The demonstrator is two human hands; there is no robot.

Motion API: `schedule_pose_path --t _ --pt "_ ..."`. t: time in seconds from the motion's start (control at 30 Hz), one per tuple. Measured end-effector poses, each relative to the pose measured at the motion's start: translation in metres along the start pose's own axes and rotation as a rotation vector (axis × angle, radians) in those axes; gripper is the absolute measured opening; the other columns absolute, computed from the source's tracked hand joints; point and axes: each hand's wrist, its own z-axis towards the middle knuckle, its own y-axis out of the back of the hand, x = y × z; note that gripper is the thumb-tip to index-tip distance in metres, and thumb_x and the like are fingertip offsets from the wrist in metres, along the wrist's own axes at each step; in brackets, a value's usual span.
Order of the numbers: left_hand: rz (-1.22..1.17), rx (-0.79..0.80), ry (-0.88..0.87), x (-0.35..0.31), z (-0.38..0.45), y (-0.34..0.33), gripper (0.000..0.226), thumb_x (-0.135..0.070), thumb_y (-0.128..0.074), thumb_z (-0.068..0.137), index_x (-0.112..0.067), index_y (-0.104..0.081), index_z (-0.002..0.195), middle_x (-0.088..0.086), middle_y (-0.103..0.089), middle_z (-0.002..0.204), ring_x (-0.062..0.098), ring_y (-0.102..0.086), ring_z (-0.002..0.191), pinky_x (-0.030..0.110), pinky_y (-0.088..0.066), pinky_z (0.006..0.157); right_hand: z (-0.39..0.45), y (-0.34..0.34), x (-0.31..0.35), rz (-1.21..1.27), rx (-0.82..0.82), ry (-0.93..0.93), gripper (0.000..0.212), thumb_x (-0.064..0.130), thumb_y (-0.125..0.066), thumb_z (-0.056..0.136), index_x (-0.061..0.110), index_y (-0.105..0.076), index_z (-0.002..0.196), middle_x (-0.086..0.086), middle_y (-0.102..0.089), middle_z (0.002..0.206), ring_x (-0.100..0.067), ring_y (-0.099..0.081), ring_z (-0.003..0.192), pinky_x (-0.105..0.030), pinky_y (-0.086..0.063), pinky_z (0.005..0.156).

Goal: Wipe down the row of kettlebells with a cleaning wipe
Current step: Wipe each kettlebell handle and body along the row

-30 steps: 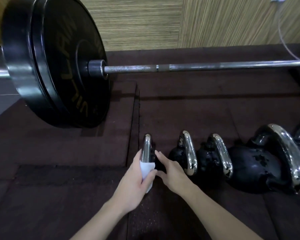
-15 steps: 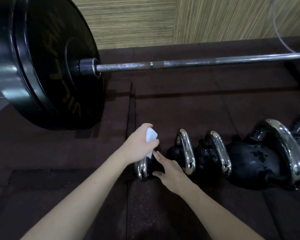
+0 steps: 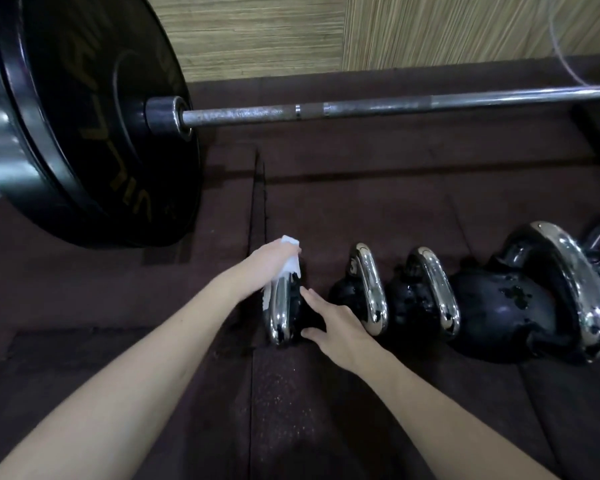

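Observation:
A row of black kettlebells with chrome handles lies on the dark rubber floor. My left hand (image 3: 269, 259) is shut on a white cleaning wipe (image 3: 289, 263) and presses it on the far end of the chrome handle of the leftmost kettlebell (image 3: 282, 315). My right hand (image 3: 336, 322) rests with fingers spread against that kettlebell's black body, steadying it. To the right lie the second kettlebell (image 3: 369, 289), the third kettlebell (image 3: 433, 292) and a much larger kettlebell (image 3: 534, 299). A further one shows partly at the right edge.
A loaded barbell lies across the floor behind the row, its big black plate (image 3: 84, 126) at the left and its steel bar (image 3: 395, 107) running right. A wood-grain wall (image 3: 326, 32) stands behind. A seam (image 3: 257, 202) splits the floor mats.
My left hand with the wipe has slid from the near end of the leftmost handle up to its far end. My right hand has stayed on the kettlebell's body.

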Motion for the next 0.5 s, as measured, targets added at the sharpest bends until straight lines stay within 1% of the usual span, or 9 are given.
schedule_pose_path --t 0.07,0.13,0.17,0.23,0.27,0.33,0.4,0.47,0.5 --pt "0.0 -0.034 0.098 -0.001 0.005 -0.002 0.043 -0.05 -0.048 0.098 -0.023 -0.064 0.128 0.0 -0.071 0.114 0.015 -0.065 0.095 0.026 -0.046 0.082 0.0 0.001 0.0 0.0 0.005 -0.005 0.081 0.023 -0.067 0.103 0.046 -0.018 0.164 0.021 -0.019 0.171 -0.014 -0.024 0.159 -0.031 -0.02 0.129" --pt "0.031 -0.111 -0.001 0.012 -0.009 -0.008 0.043 -0.056 -0.048 0.101 -0.036 -0.052 0.139 -0.008 -0.067 0.121 0.011 -0.066 0.107 0.033 -0.052 0.095 0.0 0.001 0.001 -0.012 -0.009 -0.004 0.082 0.025 -0.069 0.102 0.047 -0.02 0.164 0.02 -0.021 0.172 -0.014 -0.025 0.159 -0.03 -0.02 0.129" --pt "0.039 -0.102 -0.069 0.023 -0.023 -0.01 0.05 -0.058 -0.049 0.101 -0.041 -0.04 0.147 -0.011 -0.066 0.124 0.012 -0.067 0.11 0.036 -0.054 0.099 0.0 0.0 0.001 -0.017 -0.019 0.0 0.084 0.028 -0.071 0.1 0.047 -0.02 0.164 0.019 -0.022 0.172 -0.015 -0.025 0.159 -0.031 -0.02 0.13" --pt "0.069 -0.057 -0.214 0.042 -0.056 -0.018 0.069 -0.059 -0.05 0.103 -0.047 -0.013 0.16 -0.017 -0.059 0.139 0.007 -0.064 0.121 0.032 -0.052 0.103 -0.001 0.0 0.001 0.007 -0.017 0.0 0.09 0.033 -0.076 0.095 0.049 -0.021 0.163 0.021 -0.02 0.172 -0.014 -0.022 0.16 -0.035 -0.022 0.131" --pt "0.08 -0.025 -0.281 0.049 -0.069 -0.023 0.07 -0.056 -0.049 0.105 -0.047 -0.009 0.162 -0.021 -0.052 0.147 0.003 -0.057 0.13 0.028 -0.048 0.108 -0.002 0.001 0.001 0.025 -0.007 -0.004 0.094 0.035 -0.079 0.091 0.05 -0.02 0.163 0.023 -0.019 0.171 -0.013 -0.02 0.16 -0.036 -0.023 0.13" --pt "0.101 0.001 -0.35 0.056 -0.081 -0.029 0.051 -0.049 -0.047 0.108 -0.049 -0.026 0.154 -0.022 -0.052 0.146 0.0 -0.051 0.136 0.022 -0.045 0.11 -0.003 0.003 0.002 0.035 0.013 -0.005 0.101 0.04 -0.083 0.086 0.051 -0.018 0.163 0.025 -0.016 0.172 -0.013 -0.019 0.16 -0.036 -0.024 0.129" --pt "0.046 -0.038 -0.288 0.051 -0.073 -0.031 0.041 -0.05 -0.047 0.107 -0.048 -0.032 0.145 -0.016 -0.059 0.135 0.003 -0.06 0.125 0.022 -0.051 0.1 -0.004 0.003 0.003 0.046 0.019 -0.001 0.109 0.045 -0.087 0.08 0.052 -0.016 0.163 0.025 -0.014 0.172 -0.014 -0.019 0.16 -0.037 -0.024 0.129" --pt "-0.029 -0.127 -0.168 0.042 -0.05 -0.026 0.054 -0.053 -0.048 0.106 -0.037 -0.026 0.152 -0.014 -0.057 0.136 0.002 -0.064 0.112 0.022 -0.051 0.091 -0.003 0.003 0.004 0.063 0.009 -0.004 0.113 0.047 -0.09 0.077 0.051 -0.016 0.163 0.024 -0.015 0.172 -0.015 -0.019 0.16 -0.039 -0.023 0.13" --pt "-0.051 -0.163 -0.124 0.038 -0.034 -0.022 0.06 -0.055 -0.05 0.104 -0.033 -0.023 0.154 -0.012 -0.056 0.138 0.001 -0.062 0.111 0.023 -0.05 0.092 -0.003 0.003 0.004 0.067 0.006 -0.01 0.114 0.048 -0.09 0.076 0.051 -0.016 0.163 0.024 -0.015 0.172 -0.015 -0.019 0.16 -0.04 -0.023 0.13"
